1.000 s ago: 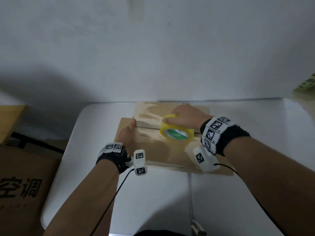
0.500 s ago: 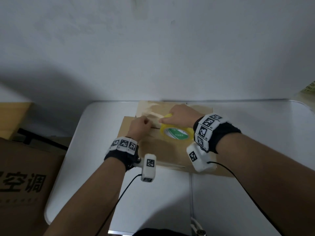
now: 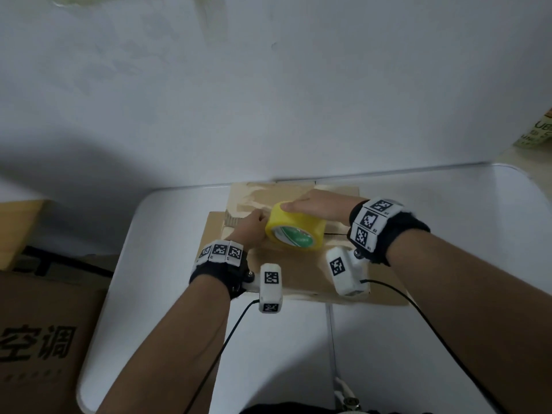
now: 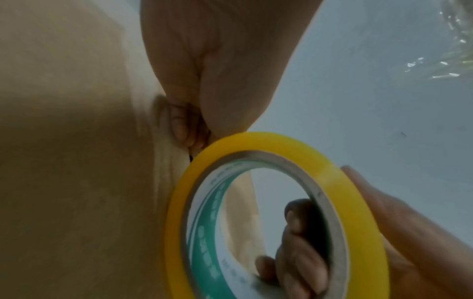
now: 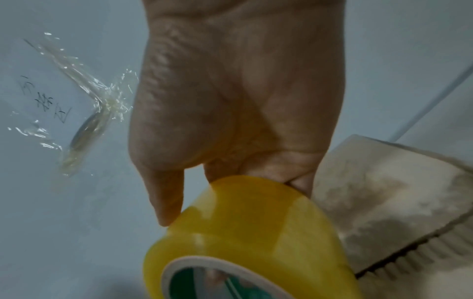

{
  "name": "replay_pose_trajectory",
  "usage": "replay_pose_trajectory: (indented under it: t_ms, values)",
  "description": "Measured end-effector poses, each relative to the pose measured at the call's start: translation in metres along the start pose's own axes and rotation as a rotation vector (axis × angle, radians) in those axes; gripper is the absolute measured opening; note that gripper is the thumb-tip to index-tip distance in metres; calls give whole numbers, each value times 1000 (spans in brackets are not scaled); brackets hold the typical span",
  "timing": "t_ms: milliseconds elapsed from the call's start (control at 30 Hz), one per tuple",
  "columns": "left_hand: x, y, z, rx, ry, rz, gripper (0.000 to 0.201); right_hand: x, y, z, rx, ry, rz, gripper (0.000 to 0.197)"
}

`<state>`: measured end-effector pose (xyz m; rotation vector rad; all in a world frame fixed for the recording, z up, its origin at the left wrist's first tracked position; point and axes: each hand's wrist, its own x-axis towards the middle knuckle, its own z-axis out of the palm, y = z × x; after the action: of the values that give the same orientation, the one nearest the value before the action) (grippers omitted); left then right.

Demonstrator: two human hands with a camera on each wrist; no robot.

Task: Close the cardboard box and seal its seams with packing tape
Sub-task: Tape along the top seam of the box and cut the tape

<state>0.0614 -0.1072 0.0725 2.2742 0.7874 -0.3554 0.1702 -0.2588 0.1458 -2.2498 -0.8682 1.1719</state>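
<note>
A flat brown cardboard box (image 3: pixel 298 276) lies on the white table (image 3: pixel 448 234), its seam running left to right under my hands. My right hand (image 3: pixel 301 204) grips a yellow packing tape roll (image 3: pixel 295 225) from above, tilted just over the seam. The left wrist view shows right fingers (image 4: pixel 302 232) hooked inside the roll (image 4: pixel 256 139). The thumb lies on the roll (image 5: pixel 243 222) in the right wrist view. My left hand (image 3: pixel 260 219) is curled against the roll's left side, fingertips (image 4: pixel 184 129) pinching its outer layer. The loose tape end cannot be made out.
A big printed cardboard carton (image 3: pixel 38 339) stands left of the table. A white wall rises right behind the box, with crumpled clear tape (image 5: pixel 84 113) stuck on it. A yellow-green package (image 3: pixel 537 130) sits at the far right. Wrist-camera cables trail over the table's near part.
My left hand left the box's left edge and moved right to the roll. My right hand tilted the roll up off the box top.
</note>
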Motion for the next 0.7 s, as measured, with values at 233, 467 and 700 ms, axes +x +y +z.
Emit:
replay_pose_trajectory:
  t_ms: [233,467,700]
  values:
    - [-4,8,7,-44,54,-79,36,-33,22,-41,-492,51,79,61]
    - [-5,19,18,-72,119,-120,42,-56,69,-54,-271,124,176,65]
    - [-5,22,31,-33,258,-187,41,-69,74,-54,-244,102,73,57]
